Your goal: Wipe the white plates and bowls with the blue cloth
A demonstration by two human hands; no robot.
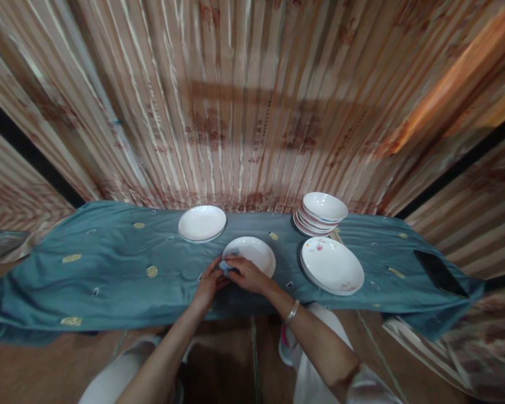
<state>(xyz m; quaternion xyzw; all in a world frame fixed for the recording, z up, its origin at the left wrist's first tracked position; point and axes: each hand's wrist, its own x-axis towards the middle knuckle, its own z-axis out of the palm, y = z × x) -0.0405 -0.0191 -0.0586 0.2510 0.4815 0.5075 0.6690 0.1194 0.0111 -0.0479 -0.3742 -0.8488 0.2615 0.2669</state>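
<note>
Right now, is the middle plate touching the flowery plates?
Apart: the head view shows teal tablecloth between the middle plate and the flowery plates.

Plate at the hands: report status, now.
Left hand and right hand together at plate's near-left rim, blue cloth between them. Plate face up, rim partly hidden by hands. Floral plate stack to the right, standing apart.

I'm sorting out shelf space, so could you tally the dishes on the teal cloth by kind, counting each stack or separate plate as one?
Bowl stack: 1
Flower-patterned plate stack: 1
White plate groups with no visible pattern: 2, the left group and the middle group
Total: 4
</note>
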